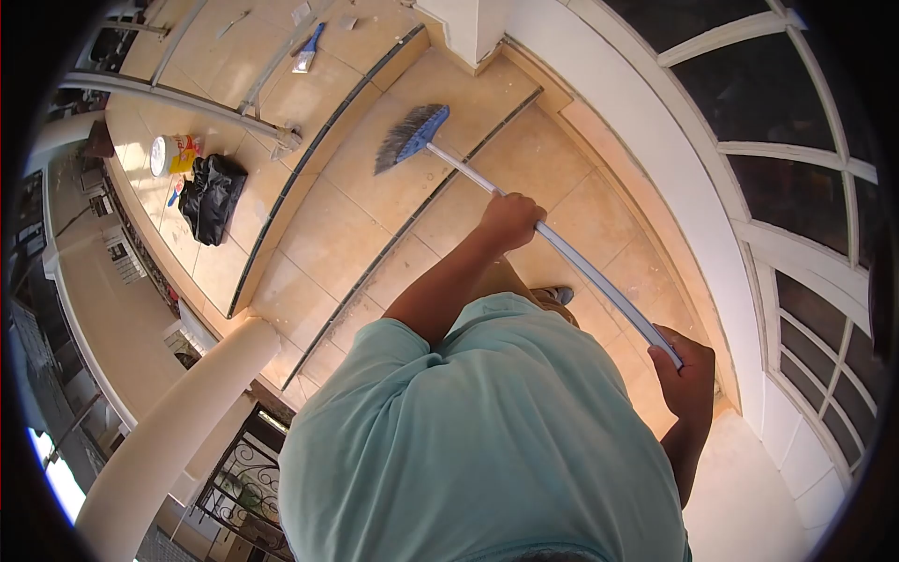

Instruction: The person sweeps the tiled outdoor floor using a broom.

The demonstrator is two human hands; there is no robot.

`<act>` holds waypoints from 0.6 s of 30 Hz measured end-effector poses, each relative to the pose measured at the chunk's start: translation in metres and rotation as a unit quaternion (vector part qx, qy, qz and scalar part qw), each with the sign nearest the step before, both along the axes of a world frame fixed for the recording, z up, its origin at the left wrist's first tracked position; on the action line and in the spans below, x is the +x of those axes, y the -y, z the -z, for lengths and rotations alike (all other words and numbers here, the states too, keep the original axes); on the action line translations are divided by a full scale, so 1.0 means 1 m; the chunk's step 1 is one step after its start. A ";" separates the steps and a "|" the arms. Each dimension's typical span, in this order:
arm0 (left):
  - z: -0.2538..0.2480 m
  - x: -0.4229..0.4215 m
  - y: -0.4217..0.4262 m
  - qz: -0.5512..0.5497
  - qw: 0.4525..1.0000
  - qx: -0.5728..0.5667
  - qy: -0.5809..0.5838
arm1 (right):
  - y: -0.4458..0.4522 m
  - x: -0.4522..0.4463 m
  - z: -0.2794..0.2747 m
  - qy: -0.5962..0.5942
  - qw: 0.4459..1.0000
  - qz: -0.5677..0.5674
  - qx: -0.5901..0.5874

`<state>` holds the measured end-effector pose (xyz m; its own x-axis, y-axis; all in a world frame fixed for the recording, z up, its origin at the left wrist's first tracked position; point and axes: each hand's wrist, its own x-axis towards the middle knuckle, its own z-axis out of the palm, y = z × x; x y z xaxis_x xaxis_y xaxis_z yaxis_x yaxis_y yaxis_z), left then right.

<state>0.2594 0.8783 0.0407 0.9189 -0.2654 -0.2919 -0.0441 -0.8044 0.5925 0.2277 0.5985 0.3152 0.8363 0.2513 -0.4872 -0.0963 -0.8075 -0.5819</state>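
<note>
A broom with a blue head and grey bristles (413,137) rests on the tiled floor, ahead of my body. Its long pale handle slants down to the right across the view. My left hand (511,222) is wrapped round the handle's middle, on the side nearer the broom head. Near the handle's far end, at the right, my right hand (683,369) grips it with the thumb along the top.
Dark-edged steps (412,220) cross the floor. On the raised tiles at the left are a black bag (213,199), a white and yellow bucket (172,155), a blue-handled brush (307,49) and metal scaffold legs (178,97). A white wall with windows (768,103) curves along the right.
</note>
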 end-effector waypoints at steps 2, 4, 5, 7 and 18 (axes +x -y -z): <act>0.007 -0.003 -0.033 -0.028 0.999 0.000 0.022 | -0.023 0.004 0.013 0.005 1.000 -0.013 0.012; 0.031 0.003 -0.076 -0.048 0.996 0.000 0.072 | -0.059 0.012 0.034 0.001 0.998 -0.068 0.002; 0.058 0.011 -0.100 -0.031 0.999 -0.010 0.015 | -0.075 0.018 0.045 -0.008 0.995 -0.102 -0.019; 0.089 0.027 -0.110 0.001 1.000 -0.005 0.012 | -0.094 0.024 0.057 -0.008 0.991 -0.124 -0.047; -0.012 0.023 0.050 0.097 0.995 0.031 0.012 | 0.036 -0.013 -0.015 0.033 0.997 0.053 -0.036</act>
